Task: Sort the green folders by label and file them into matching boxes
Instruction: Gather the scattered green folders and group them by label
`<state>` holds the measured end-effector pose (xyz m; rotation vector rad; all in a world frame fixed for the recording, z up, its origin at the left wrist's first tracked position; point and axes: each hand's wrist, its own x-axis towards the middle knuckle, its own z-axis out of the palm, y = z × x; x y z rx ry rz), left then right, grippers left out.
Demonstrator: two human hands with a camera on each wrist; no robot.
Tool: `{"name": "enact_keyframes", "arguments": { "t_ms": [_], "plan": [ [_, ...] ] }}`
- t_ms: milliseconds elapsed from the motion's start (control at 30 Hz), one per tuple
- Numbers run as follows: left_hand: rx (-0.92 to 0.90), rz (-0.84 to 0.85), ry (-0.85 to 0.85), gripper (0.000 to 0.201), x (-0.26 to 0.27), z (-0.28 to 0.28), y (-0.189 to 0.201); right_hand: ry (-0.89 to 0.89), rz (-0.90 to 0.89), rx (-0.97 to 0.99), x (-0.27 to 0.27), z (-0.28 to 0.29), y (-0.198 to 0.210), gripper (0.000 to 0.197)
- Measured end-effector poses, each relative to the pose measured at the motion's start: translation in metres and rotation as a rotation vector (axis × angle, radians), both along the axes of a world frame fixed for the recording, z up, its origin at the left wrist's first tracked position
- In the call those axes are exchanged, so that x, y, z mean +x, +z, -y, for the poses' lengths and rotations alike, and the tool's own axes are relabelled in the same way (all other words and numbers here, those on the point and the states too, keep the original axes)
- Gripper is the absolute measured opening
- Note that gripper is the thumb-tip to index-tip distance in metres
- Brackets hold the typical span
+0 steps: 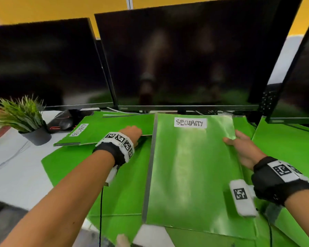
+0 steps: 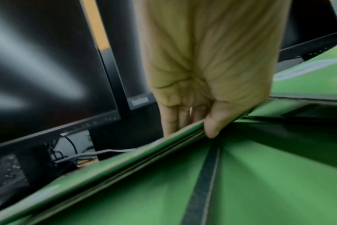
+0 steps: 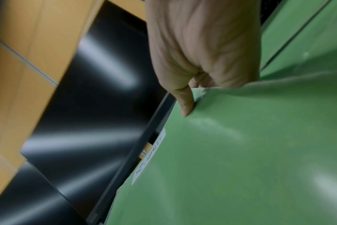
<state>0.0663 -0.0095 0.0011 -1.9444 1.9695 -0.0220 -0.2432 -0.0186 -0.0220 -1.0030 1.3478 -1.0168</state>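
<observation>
A glossy green folder (image 1: 194, 168) with a white SECURITY label (image 1: 190, 123) lies in front of me over other green folders. My right hand (image 1: 239, 145) pinches its right edge, thumb on top (image 3: 185, 105), fingers hidden beneath. Left of it a thin stack of green folders (image 1: 103, 130), its top one also labelled SECURITY (image 1: 78, 130), is lifted off the desk. My left hand (image 1: 132, 134) grips that stack's near edge (image 2: 144, 152), thumb below and fingers on the far side. No boxes are in view.
More green folders (image 1: 289, 148) cover the desk (image 1: 16, 175) beneath and to the right. Three dark monitors (image 1: 182, 56) stand close behind. A small potted plant (image 1: 25, 120) sits at the left, with a black mouse (image 1: 65, 123) beside it.
</observation>
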Motion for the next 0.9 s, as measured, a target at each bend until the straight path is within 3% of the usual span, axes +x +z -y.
{"name": "enact_keyframes", "arguments": {
  "t_ms": [200, 333, 433, 533, 667, 733, 900],
  "plan": [
    [-0.330, -0.416, 0.147, 0.032, 0.009, -0.040, 0.049, 0.017, 0.086, -0.167, -0.014, -0.036, 0.030, 0.039],
    [-0.657, -0.683, 0.211, 0.042, 0.007, -0.065, 0.081, -0.019, 0.122, -0.265, -0.021, -0.063, 0.058, 0.035],
    [-0.883, -0.868, 0.215, 0.035, 0.003, -0.077, 0.109, -0.035, 0.136, -0.346, -0.026, -0.071, 0.070, 0.037],
    [-0.998, -1.019, 0.200, 0.032, -0.001, -0.085, 0.133, -0.061, 0.150, -0.410, -0.028, -0.075, 0.077, 0.035],
    [-0.999, -1.210, 0.147, 0.028, -0.006, -0.084, 0.137, -0.076, 0.150, -0.524, -0.028, -0.075, 0.088, 0.036],
    [-0.983, -1.203, 0.107, 0.025, -0.018, -0.087, 0.138, -0.106, 0.063, -0.607, -0.030, -0.071, 0.097, 0.037],
    [-0.891, -0.890, -0.075, 0.028, -0.051, -0.092, 0.166, -0.212, -0.328, -0.878, -0.044, -0.064, 0.133, 0.039]
  ]
}}
